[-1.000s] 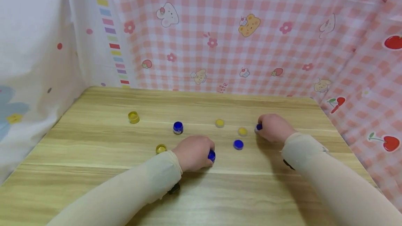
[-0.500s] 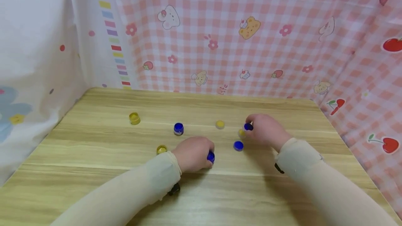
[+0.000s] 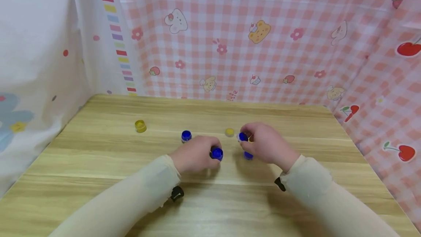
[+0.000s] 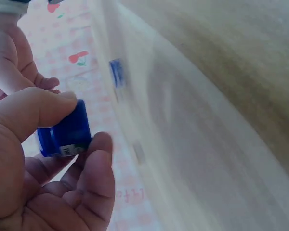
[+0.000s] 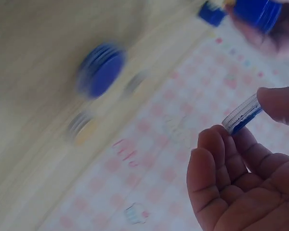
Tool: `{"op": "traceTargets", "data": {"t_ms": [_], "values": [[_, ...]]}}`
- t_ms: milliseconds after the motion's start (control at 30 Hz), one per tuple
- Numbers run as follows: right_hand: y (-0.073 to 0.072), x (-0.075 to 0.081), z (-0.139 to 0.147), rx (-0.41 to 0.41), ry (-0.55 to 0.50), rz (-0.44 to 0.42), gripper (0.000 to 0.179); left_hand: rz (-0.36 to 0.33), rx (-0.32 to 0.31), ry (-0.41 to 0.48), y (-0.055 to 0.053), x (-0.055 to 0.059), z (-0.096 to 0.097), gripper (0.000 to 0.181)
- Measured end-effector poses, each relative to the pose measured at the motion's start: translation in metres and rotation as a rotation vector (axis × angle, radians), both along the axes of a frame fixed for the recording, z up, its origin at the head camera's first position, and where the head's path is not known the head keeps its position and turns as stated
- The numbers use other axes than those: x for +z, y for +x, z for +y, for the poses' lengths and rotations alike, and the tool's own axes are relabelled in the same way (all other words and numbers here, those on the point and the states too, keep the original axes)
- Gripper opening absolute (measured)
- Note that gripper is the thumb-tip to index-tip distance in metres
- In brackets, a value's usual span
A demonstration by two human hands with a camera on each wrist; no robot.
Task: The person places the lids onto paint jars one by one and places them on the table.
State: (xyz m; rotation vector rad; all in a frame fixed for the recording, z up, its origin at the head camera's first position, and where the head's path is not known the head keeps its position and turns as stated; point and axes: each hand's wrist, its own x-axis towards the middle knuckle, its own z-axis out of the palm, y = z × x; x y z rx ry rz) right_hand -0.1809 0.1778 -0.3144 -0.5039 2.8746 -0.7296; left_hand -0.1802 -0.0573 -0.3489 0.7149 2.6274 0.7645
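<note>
My left hand (image 3: 196,154) pinches a small open blue jar (image 3: 217,154) between thumb and fingers. Its side shows plainly in the left wrist view as a blue jar (image 4: 70,130) with a small label. To the right, my right hand (image 3: 269,142) pinches a blue lid with a pale ridged rim (image 3: 242,137), close to that jar but apart from it. In the right wrist view the lid (image 5: 242,114) is held by its edge, tilted. A second blue lid (image 3: 248,155) lies on the table below the right hand, partly covered by it.
Another open blue jar (image 3: 186,136) stands just beyond my left hand. A yellow jar (image 3: 140,126) stands farther left. One yellow lid (image 3: 229,132) lies between the hands, towards the back; another is mostly hidden by the right hand. Patterned cloth (image 3: 197,46) rises behind the wooden table (image 3: 230,207).
My right hand has carried the lid leftward, towards the left hand. The left hand has shifted slightly up and left with the jar, now covering the nearer yellow jar.
</note>
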Motion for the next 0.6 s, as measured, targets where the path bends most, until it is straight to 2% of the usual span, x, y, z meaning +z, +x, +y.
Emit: {"op": "traceTargets", "data": {"t_ms": [267,433,600], "values": [[0.02,-0.001,-0.019,0.089,-0.179,0.046,0.02,0.06,0.02,0.096,0.0,0.005,-0.004,0.031],[0.024,-0.005,-0.026,0.137,-0.248,0.047,0.017,0.101,0.019,0.123,0.0,0.004,-0.006,0.027],[0.026,-0.008,-0.032,0.146,-0.273,0.03,0.017,0.16,0.005,0.111,0.0,0.004,-0.007,0.025]]}}
